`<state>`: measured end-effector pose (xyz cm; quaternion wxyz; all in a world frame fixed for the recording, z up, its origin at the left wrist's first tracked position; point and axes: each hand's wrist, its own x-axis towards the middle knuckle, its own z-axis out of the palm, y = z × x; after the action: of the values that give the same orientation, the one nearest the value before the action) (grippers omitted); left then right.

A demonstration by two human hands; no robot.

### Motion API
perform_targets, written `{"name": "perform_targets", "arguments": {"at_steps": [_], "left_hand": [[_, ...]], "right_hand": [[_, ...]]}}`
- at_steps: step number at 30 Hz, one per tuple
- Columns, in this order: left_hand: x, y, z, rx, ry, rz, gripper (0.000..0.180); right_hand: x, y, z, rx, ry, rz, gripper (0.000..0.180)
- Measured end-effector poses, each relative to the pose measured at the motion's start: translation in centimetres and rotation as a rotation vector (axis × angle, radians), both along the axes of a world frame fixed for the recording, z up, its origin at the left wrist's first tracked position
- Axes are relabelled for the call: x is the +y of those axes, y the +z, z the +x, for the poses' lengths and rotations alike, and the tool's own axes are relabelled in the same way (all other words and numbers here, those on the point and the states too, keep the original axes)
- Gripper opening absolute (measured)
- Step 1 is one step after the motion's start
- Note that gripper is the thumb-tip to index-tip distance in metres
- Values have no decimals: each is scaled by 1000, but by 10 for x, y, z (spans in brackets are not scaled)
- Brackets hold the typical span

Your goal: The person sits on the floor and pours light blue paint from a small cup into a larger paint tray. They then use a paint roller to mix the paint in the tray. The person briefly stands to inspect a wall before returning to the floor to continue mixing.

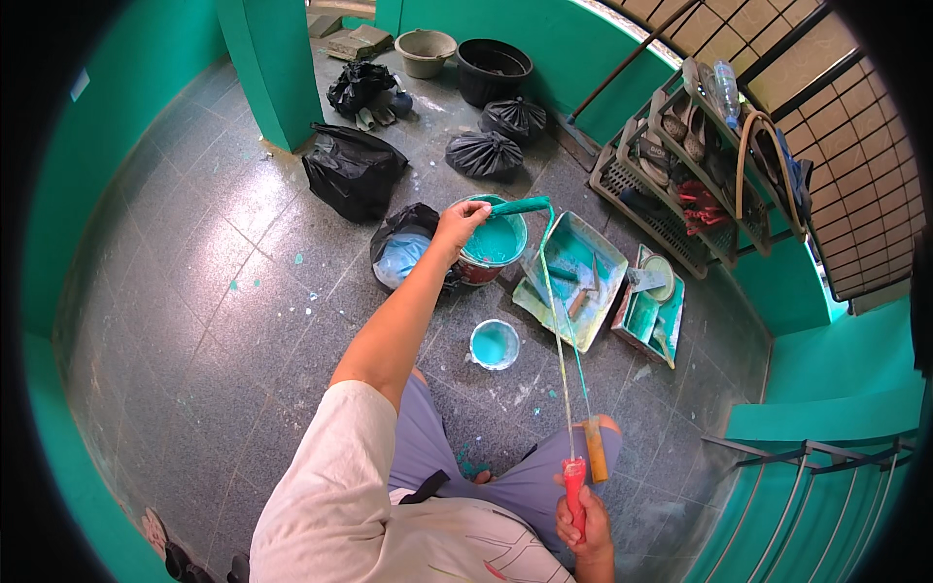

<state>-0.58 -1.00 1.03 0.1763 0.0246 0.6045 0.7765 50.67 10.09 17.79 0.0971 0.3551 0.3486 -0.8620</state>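
My right hand (583, 525), low on the right, is closed round the red handle of a paint roller (574, 476). Its long thin rod runs up and away to a teal-coated roller sleeve (521, 206). The fingers of my left hand (461, 229) pinch the sleeve's left end, just over a bucket of teal paint (494, 245). Beside the red handle is an orange-brown handle (595, 449) with a thin teal rod; what bears it I cannot make out. A small white tub with light teal paint (495, 345) stands on the floor nearer to me.
Right of the bucket lie a paint-smeared tray (604, 255) with tools in it and a second tray (671, 342). Black plastic bags (357, 173) and a black basin (495, 70) stand farther off. A shoe rack (695, 160) is at the right, a teal pillar (270, 78) at the left.
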Motion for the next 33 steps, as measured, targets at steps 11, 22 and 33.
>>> {"name": "perform_targets", "arguments": {"at_steps": [11, 22, 33], "left_hand": [[32, -29, 19, -43, 291, -253, 48], [131, -95, 249, -533, -496, -235, 56], [147, -39, 329, -597, -652, -159, 40]], "right_hand": [[-11, 1, -12, -31, -15, 162, 44], [24, 27, -33, -98, -106, 488, 31], [50, 33, -40, -99, -137, 483, 30]]}}
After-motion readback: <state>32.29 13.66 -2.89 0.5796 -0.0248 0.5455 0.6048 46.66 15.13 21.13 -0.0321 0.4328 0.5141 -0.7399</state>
